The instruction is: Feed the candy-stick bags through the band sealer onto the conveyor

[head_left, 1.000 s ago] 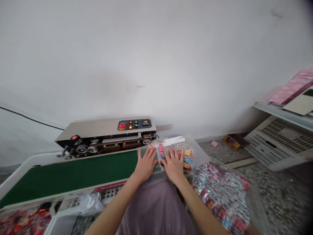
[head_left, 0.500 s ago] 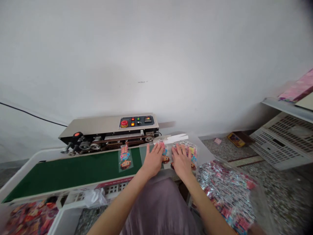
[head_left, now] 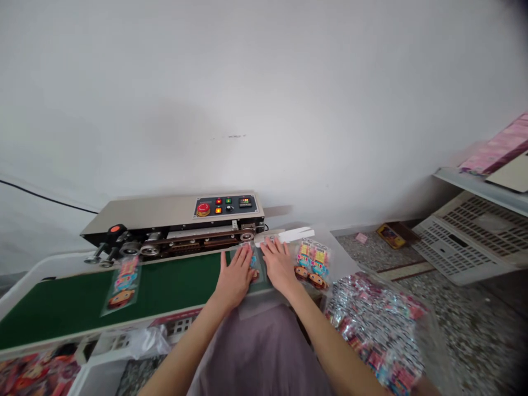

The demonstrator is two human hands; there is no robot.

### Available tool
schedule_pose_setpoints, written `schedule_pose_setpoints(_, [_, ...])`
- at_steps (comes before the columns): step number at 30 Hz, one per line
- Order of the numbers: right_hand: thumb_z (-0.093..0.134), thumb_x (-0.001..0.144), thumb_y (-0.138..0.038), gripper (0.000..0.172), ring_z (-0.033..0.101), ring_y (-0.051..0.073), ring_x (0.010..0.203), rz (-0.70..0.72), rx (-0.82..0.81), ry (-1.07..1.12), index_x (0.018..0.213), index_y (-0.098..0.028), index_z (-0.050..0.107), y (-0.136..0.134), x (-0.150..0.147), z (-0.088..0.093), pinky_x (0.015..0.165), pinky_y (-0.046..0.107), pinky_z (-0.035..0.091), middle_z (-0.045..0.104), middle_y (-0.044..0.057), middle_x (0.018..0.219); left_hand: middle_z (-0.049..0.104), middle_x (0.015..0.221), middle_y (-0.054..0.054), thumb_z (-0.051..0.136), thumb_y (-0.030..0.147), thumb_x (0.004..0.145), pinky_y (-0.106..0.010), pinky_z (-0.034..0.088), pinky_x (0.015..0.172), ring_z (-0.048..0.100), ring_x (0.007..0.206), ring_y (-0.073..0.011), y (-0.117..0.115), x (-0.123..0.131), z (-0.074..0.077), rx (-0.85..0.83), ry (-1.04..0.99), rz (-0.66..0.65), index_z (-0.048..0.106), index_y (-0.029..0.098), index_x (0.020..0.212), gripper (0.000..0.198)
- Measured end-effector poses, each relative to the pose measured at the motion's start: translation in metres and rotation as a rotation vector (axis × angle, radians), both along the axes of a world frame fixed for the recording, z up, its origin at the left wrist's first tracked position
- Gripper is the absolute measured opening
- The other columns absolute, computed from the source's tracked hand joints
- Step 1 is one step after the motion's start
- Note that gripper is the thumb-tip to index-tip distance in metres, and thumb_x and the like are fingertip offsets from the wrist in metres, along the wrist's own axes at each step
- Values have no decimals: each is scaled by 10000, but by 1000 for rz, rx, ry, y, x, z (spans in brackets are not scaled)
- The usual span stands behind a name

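Observation:
My left hand lies flat, fingers spread, over a clear printed packet at the right end of the green conveyor belt. Just right of it, my right hand rests with fingers stretched out on the clear film by that packet's edge. Two more packets with pink, yellow and cartoon-face prints lie side by side beyond my right hand. Farther left on the belt, another packet sits slightly tilted below the rollers of the sealing machine. My hands cover part of the near packet.
A large clear bag of shiny packets stands at the lower right. Red printed packets fill a container at lower left. White plastic crates and a shelf with pink boxes are at right. A small box lies on the floor.
The packet on the belt has travelled left, toward the rollers. Both hands have shifted left; the near packet is now under my left hand, and my right hand has come off the packets at right.

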State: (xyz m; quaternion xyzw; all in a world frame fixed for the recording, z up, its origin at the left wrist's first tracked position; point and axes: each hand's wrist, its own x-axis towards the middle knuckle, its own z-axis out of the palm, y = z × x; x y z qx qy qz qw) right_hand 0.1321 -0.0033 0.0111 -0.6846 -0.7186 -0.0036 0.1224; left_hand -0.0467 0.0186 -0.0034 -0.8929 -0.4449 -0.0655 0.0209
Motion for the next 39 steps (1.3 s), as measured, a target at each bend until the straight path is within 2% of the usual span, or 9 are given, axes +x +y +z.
schedule_pose_setpoints(4, [354,1034,-269,435,366,298,1448,-121,49,-5,1419,-259,555,-16,16,8,1191,582,191,478,58,1547,393,1592,-131,322,300,1033,-697,176,1181,349,1479,-326,-3,1,15,19,-6,86,465,177,1495,499])
schedule_pose_setpoints(10, [349,1040,-399,496,315,376,1465,-557,50,-146,1470,-213,512,-59,66,-2,1136,629,257,420,131,1576,300,1640,-103,297,399,1056,-667,222,1189,257,1523,-280,-14,61,13,-15,-128,-169,392,192,1534,529])
schedule_pose_setpoints(13, [354,1039,-431,520,312,353,1474,-514,-25,-159,1516,-245,443,-63,62,-10,1135,581,302,360,91,1614,285,1645,-101,274,410,1058,-694,234,1169,230,1532,-280,-14,71,1,-19,-132,-178,395,192,1530,533])
schedule_pose_setpoints(17, [378,1034,-431,526,282,341,1492,-378,-18,-150,1536,-278,403,-53,31,-16,1167,564,268,313,57,1636,294,1645,-77,283,377,1056,-699,206,1175,243,1528,-278,-8,49,-10,18,-122,-111,396,232,1532,510])
schedule_pose_setpoints(26, [378,1034,-465,516,297,357,1480,-268,2,-43,1521,-301,428,-24,-15,-4,1164,619,236,344,65,1623,357,1611,-126,369,414,1037,-692,180,1184,328,1483,-361,-6,-12,8,23,-42,97,492,174,1479,518])
schedule_pose_setpoints(28, [371,1041,-420,505,294,350,1481,-283,-4,-61,1530,-300,410,-27,-9,-4,1166,616,231,334,57,1628,378,1597,-141,360,395,1041,-700,157,1186,326,1483,-365,-8,-9,14,32,-54,114,501,154,1471,513])
schedule_pose_setpoints(31, [373,1041,-381,486,303,350,1474,-293,-25,-91,1518,-312,429,-32,3,-5,1159,613,244,343,42,1626,383,1599,-121,290,351,1060,-675,141,1206,306,1502,-298,-9,12,17,20,-101,-35,441,170,1508,506])
schedule_pose_setpoints(34, [356,1041,-384,481,310,362,1466,-299,-40,-124,1503,-297,460,-35,13,-6,1144,626,259,365,51,1615,323,1632,-90,244,372,1070,-642,208,1205,265,1521,-246,-8,35,8,-14,-134,-171,315,191,1567,533])
schedule_pose_setpoints(39, [354,1040,-360,487,308,344,1471,-287,-43,-166,1519,-318,428,-38,22,-10,1144,600,274,333,35,1631,291,1648,-76,248,416,1066,-657,223,1192,237,1530,-248,-9,38,-12,8,-145,-123,301,216,1572,547])
